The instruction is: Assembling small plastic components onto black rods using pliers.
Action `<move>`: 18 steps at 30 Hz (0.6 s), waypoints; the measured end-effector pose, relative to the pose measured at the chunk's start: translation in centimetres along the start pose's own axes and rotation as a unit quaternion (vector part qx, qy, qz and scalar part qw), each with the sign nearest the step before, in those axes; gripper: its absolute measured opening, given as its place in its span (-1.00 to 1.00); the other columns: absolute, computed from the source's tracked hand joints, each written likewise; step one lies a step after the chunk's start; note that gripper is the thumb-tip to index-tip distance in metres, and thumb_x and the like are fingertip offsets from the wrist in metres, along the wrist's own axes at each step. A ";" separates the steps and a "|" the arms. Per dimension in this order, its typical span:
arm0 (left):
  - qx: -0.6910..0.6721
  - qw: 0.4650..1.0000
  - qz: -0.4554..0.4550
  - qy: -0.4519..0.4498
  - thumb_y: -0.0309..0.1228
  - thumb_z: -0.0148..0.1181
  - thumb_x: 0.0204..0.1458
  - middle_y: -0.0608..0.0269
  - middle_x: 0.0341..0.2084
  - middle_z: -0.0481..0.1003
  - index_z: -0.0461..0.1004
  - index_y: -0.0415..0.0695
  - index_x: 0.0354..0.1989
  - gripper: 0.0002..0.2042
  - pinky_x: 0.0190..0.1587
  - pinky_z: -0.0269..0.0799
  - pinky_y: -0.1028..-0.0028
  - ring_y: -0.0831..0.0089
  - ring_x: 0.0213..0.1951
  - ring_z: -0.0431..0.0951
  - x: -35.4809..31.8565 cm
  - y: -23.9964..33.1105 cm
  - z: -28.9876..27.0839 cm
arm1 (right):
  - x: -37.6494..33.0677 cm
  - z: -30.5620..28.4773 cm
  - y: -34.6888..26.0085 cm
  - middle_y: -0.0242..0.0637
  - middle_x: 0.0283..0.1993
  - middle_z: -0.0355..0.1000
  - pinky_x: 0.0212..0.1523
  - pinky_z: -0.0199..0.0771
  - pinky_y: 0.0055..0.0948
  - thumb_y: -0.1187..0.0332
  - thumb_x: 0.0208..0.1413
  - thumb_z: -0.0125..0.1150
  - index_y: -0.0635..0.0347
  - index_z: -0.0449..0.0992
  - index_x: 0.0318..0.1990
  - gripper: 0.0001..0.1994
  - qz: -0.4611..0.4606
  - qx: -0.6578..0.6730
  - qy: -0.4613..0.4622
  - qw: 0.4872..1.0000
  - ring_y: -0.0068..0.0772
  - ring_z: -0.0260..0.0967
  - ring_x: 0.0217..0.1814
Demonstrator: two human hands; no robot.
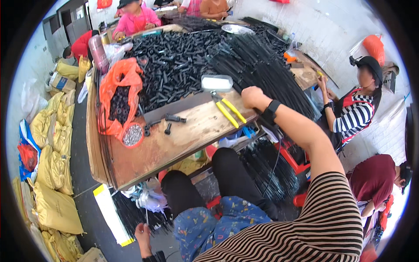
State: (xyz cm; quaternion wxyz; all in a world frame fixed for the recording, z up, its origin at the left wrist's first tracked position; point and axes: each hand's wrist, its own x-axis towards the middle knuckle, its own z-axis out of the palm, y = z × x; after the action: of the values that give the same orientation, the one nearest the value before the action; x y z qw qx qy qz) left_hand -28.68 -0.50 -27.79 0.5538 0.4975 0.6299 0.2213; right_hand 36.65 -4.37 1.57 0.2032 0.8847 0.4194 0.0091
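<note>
Your left hand (143, 238) hangs low beside knee, near black rods (131, 214) on floor; fingers loose, holding nothing. Right hand (252, 97) reaches onto bench (174, 144), fist closed at rod bundle (270, 74); contents of grip hidden. Yellow pliers (229, 111) lie just beside it, handy. Crowded workshop, yellow sacks (54, 174) along left.

Pretty beat-up wooden worktop (174, 144) here, bare at the near end. Farther back sits a big heap of short black tubes (174, 61), with a bundle of long black rods (262, 65) just beside it. Yellow-handled pliers (229, 110) lie near a white plastic box (217, 82), plus an orange bag (118, 87) and a small bowl of metal bits (132, 134).
</note>
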 end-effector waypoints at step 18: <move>0.028 0.983 0.114 -0.143 -0.41 0.14 0.16 0.16 -0.22 0.54 0.42 -0.35 0.02 -0.69 -0.20 0.49 0.51 0.49 -0.27 0.54 -10.3 17.5 5.6 | 0.2 0.2 5.3 -0.46 -0.63 0.21 -0.76 -0.04 -0.59 0.21 0.32 -0.05 0.21 0.39 -0.42 -0.69 0.032 0.736 -0.175 0.653 -0.64 0.06 -0.72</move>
State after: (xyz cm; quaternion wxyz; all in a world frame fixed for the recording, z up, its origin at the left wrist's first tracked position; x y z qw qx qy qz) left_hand -17.98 -3.81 -9.93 0.5952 0.6076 0.4895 0.1920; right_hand 40.70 -7.33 3.26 -0.4456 0.7425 0.2167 -0.4508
